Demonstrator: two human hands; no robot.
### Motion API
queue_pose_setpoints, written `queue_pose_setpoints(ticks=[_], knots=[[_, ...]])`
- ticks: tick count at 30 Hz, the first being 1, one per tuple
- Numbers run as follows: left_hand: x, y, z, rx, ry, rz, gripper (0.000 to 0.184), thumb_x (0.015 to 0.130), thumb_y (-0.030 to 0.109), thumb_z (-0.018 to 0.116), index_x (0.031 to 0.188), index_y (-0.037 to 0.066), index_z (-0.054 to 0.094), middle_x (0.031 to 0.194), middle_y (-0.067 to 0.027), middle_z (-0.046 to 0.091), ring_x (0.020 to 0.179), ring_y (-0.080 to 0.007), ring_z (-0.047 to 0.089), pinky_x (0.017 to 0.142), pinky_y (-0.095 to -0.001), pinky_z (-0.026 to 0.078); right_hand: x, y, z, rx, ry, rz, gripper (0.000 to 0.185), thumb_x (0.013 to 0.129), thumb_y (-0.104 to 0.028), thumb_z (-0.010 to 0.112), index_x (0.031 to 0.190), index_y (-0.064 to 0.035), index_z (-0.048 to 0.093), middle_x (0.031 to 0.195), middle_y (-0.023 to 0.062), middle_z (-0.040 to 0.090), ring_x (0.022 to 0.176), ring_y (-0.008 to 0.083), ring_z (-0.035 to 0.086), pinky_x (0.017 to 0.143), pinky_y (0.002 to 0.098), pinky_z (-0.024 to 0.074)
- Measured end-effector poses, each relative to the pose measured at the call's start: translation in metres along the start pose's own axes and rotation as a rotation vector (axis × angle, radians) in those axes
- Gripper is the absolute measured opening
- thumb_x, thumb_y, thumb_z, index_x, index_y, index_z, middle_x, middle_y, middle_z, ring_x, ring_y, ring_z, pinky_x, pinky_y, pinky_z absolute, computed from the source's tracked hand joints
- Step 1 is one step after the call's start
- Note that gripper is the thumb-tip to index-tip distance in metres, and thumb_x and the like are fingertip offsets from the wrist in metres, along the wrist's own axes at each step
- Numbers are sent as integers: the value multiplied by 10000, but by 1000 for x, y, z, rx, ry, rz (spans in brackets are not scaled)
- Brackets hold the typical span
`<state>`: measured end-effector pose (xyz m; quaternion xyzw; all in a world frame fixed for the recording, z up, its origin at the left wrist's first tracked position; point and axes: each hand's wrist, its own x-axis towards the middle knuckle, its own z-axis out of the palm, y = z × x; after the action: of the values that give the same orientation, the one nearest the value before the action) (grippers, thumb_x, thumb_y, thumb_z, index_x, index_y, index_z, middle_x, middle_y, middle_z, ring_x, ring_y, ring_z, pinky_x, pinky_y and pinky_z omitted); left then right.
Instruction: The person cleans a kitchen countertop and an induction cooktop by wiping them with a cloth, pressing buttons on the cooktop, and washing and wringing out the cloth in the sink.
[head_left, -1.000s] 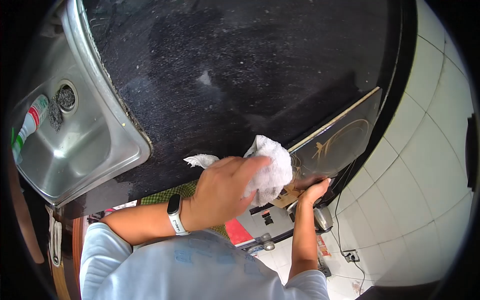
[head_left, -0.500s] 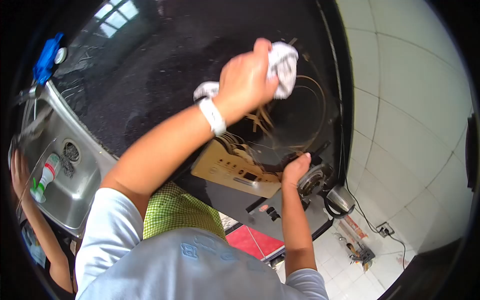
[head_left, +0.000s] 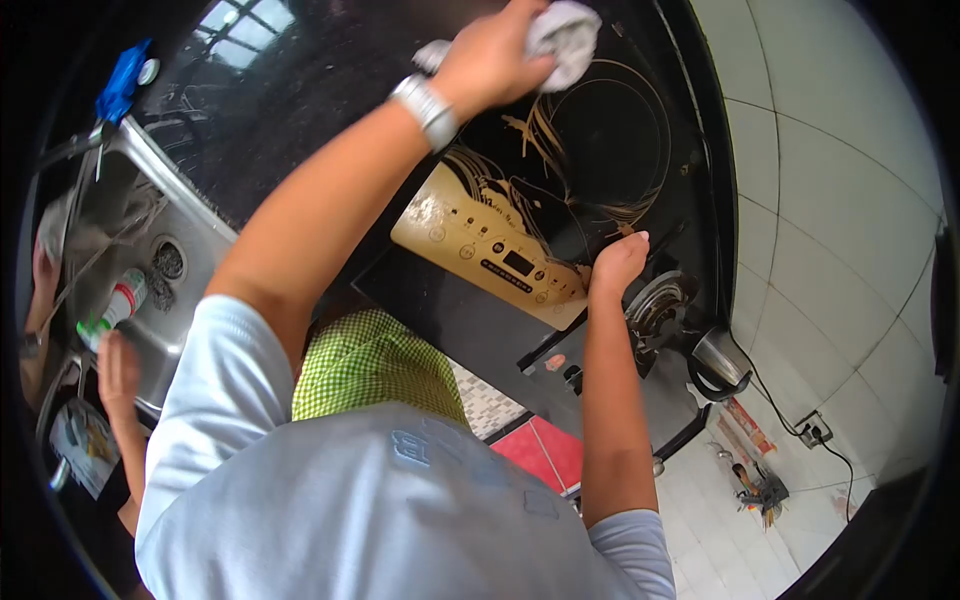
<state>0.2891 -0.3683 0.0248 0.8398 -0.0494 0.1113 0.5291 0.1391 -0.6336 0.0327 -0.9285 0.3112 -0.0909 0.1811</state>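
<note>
In the upper middle of the head view, my left hand (head_left: 497, 55) is closed around a white, crumpled cloth (head_left: 568, 48), held over the far part of an induction cooktop. The cooktop's gold control panel (head_left: 490, 245) faces me, and its black glass (head_left: 615, 130) bears a ring and brownish streaks. Lower right, my right hand (head_left: 620, 263) grips the cooktop's near right edge, its fingers partly hidden. A gas burner (head_left: 660, 305) sits just beyond that hand.
Left is a steel sink (head_left: 195, 275) holding a green-and-white bottle (head_left: 125, 297); another person's hand (head_left: 118, 372) is beside it. A blue packet (head_left: 124, 80) lies on the black counter (head_left: 300, 110). Right are a metal kettle (head_left: 722, 360), a plugged cord and a tiled wall (head_left: 820, 270).
My left hand has moved the cloth farther away across the cooktop. My right hand stays at the cooktop's edge. The view has shifted slightly, and the other person's hands have moved at the sink.
</note>
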Motion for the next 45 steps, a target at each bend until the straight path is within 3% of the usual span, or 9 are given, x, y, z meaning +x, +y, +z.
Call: queue_pose_setpoints(ticks=[15,26,28,30,32,37,40,42,45], knots=[[-270,84,-59,88,312,-388,505,766,69,631,1211,27,395,1094,-209,541,981,-368,578,820,-380,472,8,-12,-7,214,-143,130,583,963,-369,234,1070,121,531,1103,320,547,1065,451,493,913,461,376],[-269,139,-72,-383,480,-386,475,790,25,609,1214,-5,398,1098,-101,518,1002,-159,527,866,-292,439,-50,-13,4,527,-295,398,652,959,-432,272,1107,156,511,1178,298,529,1091,421,503,927,405,386],[-253,152,-66,-671,421,-446,509,834,80,619,1255,6,343,1128,-104,501,1004,-156,521,875,-289,438,-76,-34,-25,900,-583,674,569,960,-415,310,1171,80,494,1157,228,566,1020,267,578,803,348,485],[-240,155,-56,-686,393,-413,524,840,118,638,1258,3,344,1140,-108,495,1016,-154,512,888,-285,428,-75,-28,-49,751,-914,545,466,947,-345,420,1207,36,480,1151,189,576,990,229,585,748,334,508],[-228,173,-53,-758,272,-413,590,867,180,615,1321,-14,293,1227,-133,453,1068,-158,489,910,-282,413,-84,-7,-48,516,-433,-104,416,914,-248,527,1225,23,471,1155,175,572,979,241,589,782,335,497],[-217,171,-39,-822,-301,-324,757,895,256,571,1431,-9,107,1314,-185,403,1022,-174,543,831,-298,450,-97,-68,-96,1061,-691,-451,589,803,-121,660,1298,33,380,1212,117,506,1096,153,492,907,282,419],[-188,146,-74,-327,-390,-355,389,890,182,569,1234,8,518,1113,-142,608,1023,-183,581,861,-312,456,-72,-66,-81,827,-536,-372,495,792,-98,655,1228,46,474,1157,142,566,1039,173,551,915,292,422],[-183,121,-94,-107,19,-369,251,858,187,581,1035,15,622,946,-155,637,830,-268,597,742,-355,471,-51,-75,-88,875,-261,-403,443,792,-87,642,1201,28,516,1185,144,564,1063,186,548,920,300,421],[-169,51,-120,405,349,28,287,862,95,524,1137,12,540,1122,-170,569,1104,-343,506,950,-415,383,-7,-91,-73,320,-270,-600,454,756,-108,614,1205,-101,549,1189,156,566,1106,302,530,952,362,408]])
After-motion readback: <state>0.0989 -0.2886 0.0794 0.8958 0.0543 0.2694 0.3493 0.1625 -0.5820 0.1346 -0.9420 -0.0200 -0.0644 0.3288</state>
